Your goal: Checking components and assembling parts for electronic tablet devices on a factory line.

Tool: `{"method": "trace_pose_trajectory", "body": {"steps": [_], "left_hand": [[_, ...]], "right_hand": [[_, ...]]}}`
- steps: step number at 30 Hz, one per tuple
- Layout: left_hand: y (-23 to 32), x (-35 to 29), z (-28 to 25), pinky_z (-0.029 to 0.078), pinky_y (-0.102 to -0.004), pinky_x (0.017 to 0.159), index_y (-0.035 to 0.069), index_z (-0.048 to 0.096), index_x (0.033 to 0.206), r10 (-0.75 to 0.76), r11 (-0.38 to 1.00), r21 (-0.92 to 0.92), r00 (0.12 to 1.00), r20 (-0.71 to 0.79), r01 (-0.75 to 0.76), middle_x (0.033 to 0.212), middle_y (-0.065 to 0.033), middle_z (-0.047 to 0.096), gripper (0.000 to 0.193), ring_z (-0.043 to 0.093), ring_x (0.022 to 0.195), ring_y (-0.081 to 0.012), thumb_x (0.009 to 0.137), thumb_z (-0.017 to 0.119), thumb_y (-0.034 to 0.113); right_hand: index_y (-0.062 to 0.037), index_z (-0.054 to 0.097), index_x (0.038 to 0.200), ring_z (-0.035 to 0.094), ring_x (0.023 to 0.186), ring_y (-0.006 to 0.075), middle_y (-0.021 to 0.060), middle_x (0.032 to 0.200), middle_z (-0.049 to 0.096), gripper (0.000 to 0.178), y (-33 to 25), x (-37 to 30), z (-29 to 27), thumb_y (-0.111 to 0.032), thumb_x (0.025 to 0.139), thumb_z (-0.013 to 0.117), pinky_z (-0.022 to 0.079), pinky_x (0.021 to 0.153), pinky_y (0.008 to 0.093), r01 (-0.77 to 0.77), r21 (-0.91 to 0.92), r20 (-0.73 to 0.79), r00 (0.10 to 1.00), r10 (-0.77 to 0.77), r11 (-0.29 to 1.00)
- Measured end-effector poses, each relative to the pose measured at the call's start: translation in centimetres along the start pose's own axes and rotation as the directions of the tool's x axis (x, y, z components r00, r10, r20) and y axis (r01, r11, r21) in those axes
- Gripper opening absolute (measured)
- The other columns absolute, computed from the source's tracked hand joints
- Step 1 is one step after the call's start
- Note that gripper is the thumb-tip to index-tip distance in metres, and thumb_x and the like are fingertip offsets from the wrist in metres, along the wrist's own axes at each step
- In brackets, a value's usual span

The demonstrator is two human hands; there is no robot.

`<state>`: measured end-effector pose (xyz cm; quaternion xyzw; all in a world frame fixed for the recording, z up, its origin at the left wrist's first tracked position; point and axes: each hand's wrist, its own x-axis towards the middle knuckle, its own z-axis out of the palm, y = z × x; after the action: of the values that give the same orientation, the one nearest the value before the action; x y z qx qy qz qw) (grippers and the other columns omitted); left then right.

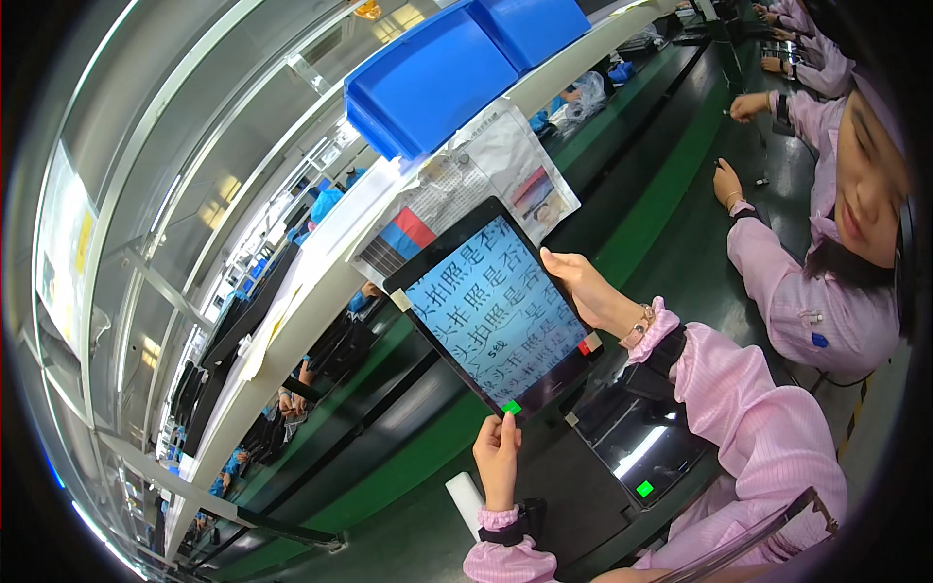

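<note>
A black-framed tablet [486, 321] is raised and tilted in front of me. Its lit bluish screen is filled with rows of large dark characters. My right hand [595, 296] grips its right edge, thumb along the frame and the other fingers mostly hidden behind. At the bottom corner, my left hand [497, 459] pinches the tablet beside a small green sticker [512, 408]. Tan and red tape pieces [590, 344] mark another corner. Below my right wrist lies a second tablet [637, 437], its dark glossy screen reflecting a light and bearing a green sticker.
Blue bins [428, 73] sit on a pale shelf [573, 60] above the green-and-black line [622, 253]. Printed sheets [520, 170] hang from the shelf edge. A co-worker in a pink sleeve [777, 282] works close by on the right. A white object [466, 500] stands by my left wrist.
</note>
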<state>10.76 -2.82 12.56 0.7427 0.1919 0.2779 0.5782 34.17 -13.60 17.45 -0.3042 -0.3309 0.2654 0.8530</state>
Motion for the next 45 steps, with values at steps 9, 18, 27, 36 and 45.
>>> {"method": "trace_pose_trajectory", "body": {"steps": [9,18,27,36,45], "left_hand": [[-0.4,0.4,0.2,0.021,-0.0197,0.044,0.005,0.05,0.071,0.033,0.997,0.066,0.996,-0.079,-0.028,0.054,0.0059,0.04,0.027,0.033,0.049,-0.0011,0.093,0.057,0.019],[-0.2,0.3,0.3,0.027,-0.0198,0.046,0.003,0.05,0.069,0.024,0.995,0.102,0.994,-0.102,-0.014,0.054,0.0045,0.047,0.029,0.038,0.05,-0.0003,0.091,0.06,0.018],[0.6,-1.0,0.0,0.045,-0.0251,0.067,-0.001,0.044,0.122,0.137,0.96,0.24,0.99,0.041,-0.143,0.094,-0.0054,0.06,0.038,0.053,0.077,-0.0103,0.094,0.055,0.022],[0.8,-3.7,-0.7,0.042,-0.0229,0.081,0.002,0.046,0.122,0.158,0.95,-0.24,0.971,-0.178,-0.199,0.104,-0.002,0.056,0.032,0.052,0.091,-0.0077,0.094,0.055,0.016],[1.1,-5.9,-2.4,0.043,-0.0228,0.078,0.002,0.048,0.12,0.103,0.965,-0.226,0.985,-0.14,-0.133,0.103,-0.0015,0.057,0.03,0.052,0.089,-0.0067,0.094,0.055,0.016]], "right_hand": [[0.0032,0.061,0.105,0.058,0.086,0.0089,0.0053,0.098,0.064,0.04,0.1,0.2,0.1,-0.031,0.1,0.04,0.047,0.08,0.0252,0.004,0.01,-0.008,1.0,-0.004,1.0],[0.003,0.06,0.105,0.058,0.085,0.0091,0.0053,0.097,0.064,0.039,-0.2,0.0,0.1,-0.031,0.1,0.041,0.047,0.079,0.0252,0.008,0.017,-0.01,1.0,-0.008,1.0],[0.0035,0.057,0.112,0.056,0.093,0.0092,0.0051,0.103,0.062,0.036,0.4,-4.2,1.7,-0.027,0.099,0.042,0.044,0.085,0.0249,-0.026,-0.016,-0.009,1.0,0.025,1.0],[0.0039,0.04,0.133,0.047,0.116,0.0124,0.0088,0.129,0.049,0.042,2.2,-12.6,3.2,-0.022,0.099,0.043,0.036,0.099,0.0255,-0.103,-0.184,-0.066,0.993,0.093,0.977],[0.0002,0.058,0.1,0.057,0.082,0.0051,0.0005,0.092,0.062,0.03,2.8,-14.4,5.0,-0.025,0.1,0.042,0.047,0.075,0.0221,-0.22,-0.119,-0.102,0.973,0.209,0.968]]}}
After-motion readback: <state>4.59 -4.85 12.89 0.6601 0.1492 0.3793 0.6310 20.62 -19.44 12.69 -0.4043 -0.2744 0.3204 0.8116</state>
